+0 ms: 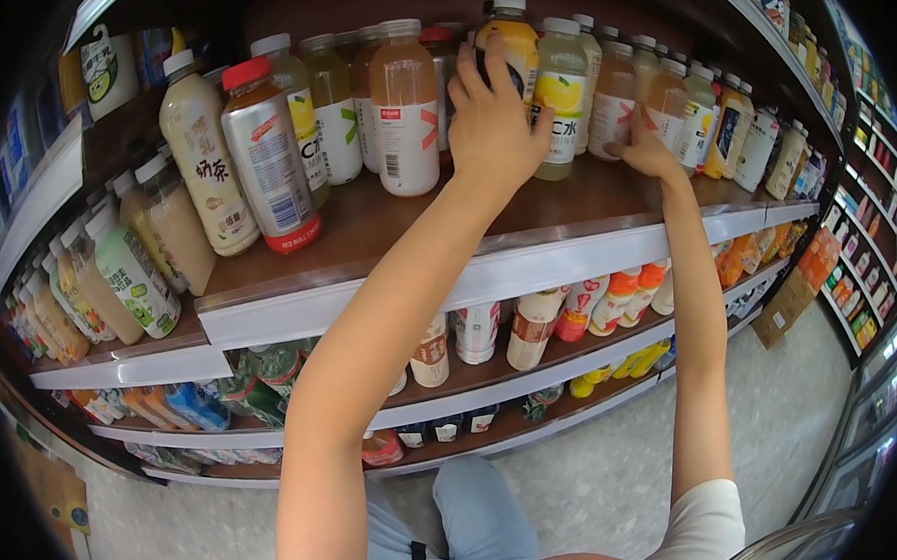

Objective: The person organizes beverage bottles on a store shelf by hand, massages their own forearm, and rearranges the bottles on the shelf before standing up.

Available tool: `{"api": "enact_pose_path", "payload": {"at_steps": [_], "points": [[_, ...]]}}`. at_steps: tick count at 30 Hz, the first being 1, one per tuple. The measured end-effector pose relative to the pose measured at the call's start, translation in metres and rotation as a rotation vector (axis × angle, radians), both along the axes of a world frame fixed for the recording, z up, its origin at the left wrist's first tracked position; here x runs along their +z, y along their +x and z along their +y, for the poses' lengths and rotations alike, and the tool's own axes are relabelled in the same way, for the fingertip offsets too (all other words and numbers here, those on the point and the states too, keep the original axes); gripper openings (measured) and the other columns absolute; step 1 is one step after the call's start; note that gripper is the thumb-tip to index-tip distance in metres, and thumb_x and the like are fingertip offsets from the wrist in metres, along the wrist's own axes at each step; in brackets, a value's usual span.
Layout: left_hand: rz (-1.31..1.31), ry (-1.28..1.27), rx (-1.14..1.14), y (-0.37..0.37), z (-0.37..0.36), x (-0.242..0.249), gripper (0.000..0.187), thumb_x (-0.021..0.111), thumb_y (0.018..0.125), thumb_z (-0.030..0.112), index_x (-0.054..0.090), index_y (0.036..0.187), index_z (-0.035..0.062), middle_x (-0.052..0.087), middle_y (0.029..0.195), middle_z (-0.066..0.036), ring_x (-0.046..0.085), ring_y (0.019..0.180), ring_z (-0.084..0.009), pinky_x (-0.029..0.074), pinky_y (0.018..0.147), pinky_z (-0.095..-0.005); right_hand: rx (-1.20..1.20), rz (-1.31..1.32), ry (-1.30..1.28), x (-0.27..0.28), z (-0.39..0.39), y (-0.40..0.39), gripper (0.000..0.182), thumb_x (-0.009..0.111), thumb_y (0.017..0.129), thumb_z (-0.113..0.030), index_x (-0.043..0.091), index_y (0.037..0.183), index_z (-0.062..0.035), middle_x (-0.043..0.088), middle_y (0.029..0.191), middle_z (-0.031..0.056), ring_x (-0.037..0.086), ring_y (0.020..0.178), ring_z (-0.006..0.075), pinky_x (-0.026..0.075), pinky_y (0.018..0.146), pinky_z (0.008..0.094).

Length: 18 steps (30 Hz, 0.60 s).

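Observation:
My left hand (498,120) is wrapped around a yellow juice bottle (520,39) with a white cap and a dark patch on its label. This bottle stands a little higher than its neighbours. Just right of it is a pale lemon drink bottle (563,75), close to my left thumb. My right hand (647,149) reaches in at the shelf's front, thumb and fingers apart, against an amber bottle with a white label (667,98). Another amber bottle (612,83) stands beside my right thumb. How firmly the right fingers touch either bottle is hard to see.
The brown shelf (525,209) has a white front rail (439,285). A large amber bottle (406,112), a red-capped silver bottle (268,158) and a milk tea bottle (206,155) stand at left. Lower shelves hold more drinks. A cardboard box (785,310) sits at right.

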<state>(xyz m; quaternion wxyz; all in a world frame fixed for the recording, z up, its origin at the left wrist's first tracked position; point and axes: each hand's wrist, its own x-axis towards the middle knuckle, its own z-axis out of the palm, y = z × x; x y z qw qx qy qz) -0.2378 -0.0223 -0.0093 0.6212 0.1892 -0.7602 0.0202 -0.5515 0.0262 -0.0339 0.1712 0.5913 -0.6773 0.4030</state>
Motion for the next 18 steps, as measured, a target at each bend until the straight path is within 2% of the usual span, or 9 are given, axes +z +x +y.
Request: {"api": "enact_pose_path", "payload": {"at_steps": [2, 3, 6, 7, 10, 11, 14, 18], "points": [[0.013, -0.049, -0.005, -0.001, -0.003, 0.000, 0.093, 0.072, 0.074, 0.030, 0.017, 0.143, 0.0038, 0.024, 0.139, -0.032, 0.036, 0.121, -0.0526, 0.043, 0.094, -0.0542, -0.167, -0.065, 0.153, 0.008, 0.006, 0.026, 0.082, 0.070, 0.076, -0.023, 0.026, 0.137, 0.0078, 0.044, 0.132, 0.0292, 0.046, 0.126, 0.0327, 0.035, 0.105, 0.0317], [0.016, -0.098, 0.006, -0.001, -0.004, 0.000, 0.093, 0.073, 0.074, 0.030, 0.017, 0.144, 0.0038, 0.025, 0.139, -0.031, 0.036, 0.122, -0.0516, 0.041, 0.096, -0.0542, -0.199, -0.055, 0.103, 0.003, -0.002, 0.020, 0.085, 0.072, 0.074, -0.023, 0.026, 0.139, 0.0069, 0.049, 0.129, 0.0279, 0.050, 0.121, 0.0355, 0.039, 0.101, 0.0333], [-0.024, -0.183, 0.081, -0.002, -0.006, -0.001, 0.093, 0.074, 0.074, 0.030, 0.018, 0.144, 0.0036, 0.026, 0.139, -0.030, 0.036, 0.122, -0.0505, 0.040, 0.097, -0.0540, -0.306, 0.056, 0.201, 0.016, -0.002, 0.024, 0.083, 0.071, 0.075, -0.027, 0.029, 0.139, 0.0032, 0.053, 0.126, 0.0267, 0.055, 0.115, 0.0380, 0.044, 0.094, 0.0376], [-0.027, -0.195, 0.093, -0.001, -0.005, -0.001, 0.093, 0.075, 0.073, 0.031, 0.020, 0.143, 0.0034, 0.026, 0.140, -0.029, 0.036, 0.122, -0.0500, 0.039, 0.097, -0.0542, -0.361, 0.137, 0.064, 0.014, 0.001, 0.028, 0.071, 0.070, 0.076, -0.033, 0.042, 0.131, 0.0006, 0.059, 0.117, 0.0250, 0.059, 0.105, 0.0376, 0.048, 0.086, 0.0422], [-0.019, -0.208, 0.078, 0.000, -0.006, -0.001, 0.094, 0.076, 0.072, 0.032, 0.021, 0.143, 0.0034, 0.026, 0.140, -0.029, 0.036, 0.122, -0.0502, 0.038, 0.098, -0.0543, -0.604, -0.115, 0.085, 0.037, 0.029, 0.061, 0.061, 0.071, 0.075, -0.037, 0.051, 0.120, -0.0003, 0.061, 0.110, 0.0234, 0.061, 0.101, 0.0352, 0.048, 0.085, 0.0432], [-0.013, -0.211, 0.073, -0.001, -0.008, -0.002, 0.096, 0.077, 0.072, 0.033, 0.020, 0.143, 0.0037, 0.026, 0.140, -0.029, 0.035, 0.123, -0.0501, 0.037, 0.099, -0.0545, -0.542, -0.190, -0.126, 0.037, 0.036, 0.060, 0.064, 0.072, 0.073, -0.042, 0.055, 0.116, 0.0003, 0.060, 0.111, 0.0247, 0.059, 0.105, 0.0369, 0.048, 0.086, 0.0447], [-0.027, -0.202, 0.089, 0.000, -0.009, -0.002, 0.096, 0.077, 0.073, 0.034, 0.019, 0.143, 0.0039, 0.025, 0.140, -0.029, 0.033, 0.124, -0.0499, 0.036, 0.100, -0.0545, -0.807, -0.035, -0.550, 0.026, 0.030, 0.050, 0.067, 0.074, 0.071, -0.043, 0.051, 0.118, -0.0011, 0.056, 0.117, 0.0261, 0.055, 0.111, 0.0397, 0.046, 0.089, 0.0469], [-0.035, -0.176, 0.058, 0.001, -0.010, -0.001, 0.096, 0.076, 0.073, 0.035, 0.018, 0.143, 0.0037, 0.024, 0.141, -0.029, 0.033, 0.124, -0.0494, 0.036, 0.101, -0.0541, -0.727, -0.221, -0.437, 0.014, 0.020, 0.030, 0.074, 0.076, 0.068, -0.045, 0.048, 0.119, -0.0016, 0.052, 0.119, 0.0255, 0.053, 0.111, 0.0427, 0.046, 0.090, 0.0489]]}}
